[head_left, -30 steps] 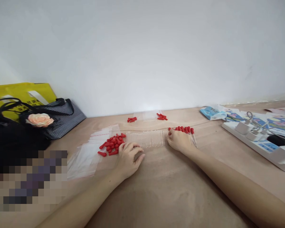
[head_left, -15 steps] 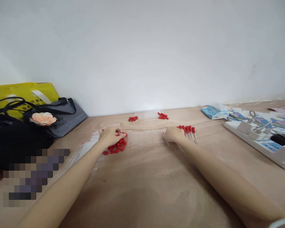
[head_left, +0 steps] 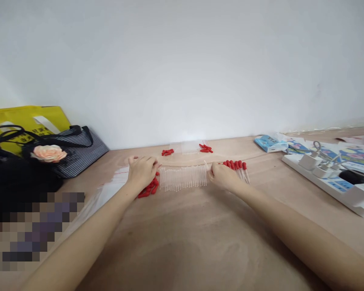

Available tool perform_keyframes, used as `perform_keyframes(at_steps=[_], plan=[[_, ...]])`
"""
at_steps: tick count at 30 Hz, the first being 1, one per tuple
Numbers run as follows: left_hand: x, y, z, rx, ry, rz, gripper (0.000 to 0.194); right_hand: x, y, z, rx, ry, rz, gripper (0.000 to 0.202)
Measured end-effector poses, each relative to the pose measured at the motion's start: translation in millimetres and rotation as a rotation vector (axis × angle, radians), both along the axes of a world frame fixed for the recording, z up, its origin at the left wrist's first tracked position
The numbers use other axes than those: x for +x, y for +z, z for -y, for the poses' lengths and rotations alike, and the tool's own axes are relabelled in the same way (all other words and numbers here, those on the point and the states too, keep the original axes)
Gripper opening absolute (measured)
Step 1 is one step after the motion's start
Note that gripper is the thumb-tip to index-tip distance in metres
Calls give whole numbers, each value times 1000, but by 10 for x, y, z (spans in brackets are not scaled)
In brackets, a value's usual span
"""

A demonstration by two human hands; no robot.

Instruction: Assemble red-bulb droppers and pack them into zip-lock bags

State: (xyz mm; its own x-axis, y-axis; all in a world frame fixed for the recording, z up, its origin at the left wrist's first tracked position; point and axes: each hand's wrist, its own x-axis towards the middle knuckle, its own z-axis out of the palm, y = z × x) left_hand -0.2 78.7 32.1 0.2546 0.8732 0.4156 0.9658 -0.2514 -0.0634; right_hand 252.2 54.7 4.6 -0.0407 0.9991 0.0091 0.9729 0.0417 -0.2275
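My right hand (head_left: 223,176) pinches a clear tube (head_left: 206,164); my left hand (head_left: 142,173), grip unclear, is over red caps (head_left: 153,186). Tube row (head_left: 183,178) between.

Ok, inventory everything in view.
Wall: one, white, behind
Table: one, brown, below
Tote: one, yellow, left
Striped bag: one, dark, left
Flower: one, peach, left
Black item: one, black, left
Pixelated item: one, dark, left
Plastic bags: several, clear, left
Red bulbs: many, red, left
Clear tubes: many, clear, between hands
Red-topped tubes: several, clear, right
Rear bulbs: two clusters, red, rear
Rear tubes: several, clear, rear
Packet: one, blue, right
Sheets: several, multicoloured, right
Power strip: one, white, right
Plugs: several, mostly white, right
Left hand: one, bare, by red bulbs
Right hand: one, bare, pinching clear tube
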Motion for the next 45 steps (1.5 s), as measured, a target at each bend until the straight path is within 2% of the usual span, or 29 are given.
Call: perform_keyframes(at_steps=[2, 5, 6, 8, 10, 13, 15, 18, 23, 26, 29, 34, 45], plan=[[36, -45, 180, 69, -194, 133, 22, 18, -46, 63, 66, 107, -56, 22], [95, -191, 473, -10, -546, 236, 21, 29, -152, 149, 243, 345, -173, 16], [113, -238, 561, -76, -614, 207, 19, 26, -194, 178, 303, 412, -204, 15], [140, -299, 704, -191, -652, 158, 18, 14, -282, 235, 388, 498, -237, 14], [154, -319, 790, -252, -631, 168, 15, 1, -365, 288, 430, 571, -232, 15], [167, -329, 828, -257, -610, 263, 11, -8, -461, 345, 450, 667, -177, 18], [180, -358, 821, -232, -595, 290, 18, -6, -498, 363, 471, 710, -150, 21], [201, -423, 801, -203, -579, 215, 28, 0, -522, 366, 513, 749, -130, 32], [262, -486, 756, -147, -619, 181, 19, 0, -536, 360, 535, 736, -129, 37], [328, -516, 714, -109, -568, 264, 18, -16, -541, 366, 534, 711, -161, 29], [376, -563, 678, -140, -514, 325, 17, -38, -541, 374, 539, 692, -196, 24], [363, -624, 665, -161, -506, 334, 18, -71, -525, 387, 543, 675, -218, 23], [344, -640, 650, -184, -448, 451, 17, -194, -507, 438, 665, 751, -271, 22]])
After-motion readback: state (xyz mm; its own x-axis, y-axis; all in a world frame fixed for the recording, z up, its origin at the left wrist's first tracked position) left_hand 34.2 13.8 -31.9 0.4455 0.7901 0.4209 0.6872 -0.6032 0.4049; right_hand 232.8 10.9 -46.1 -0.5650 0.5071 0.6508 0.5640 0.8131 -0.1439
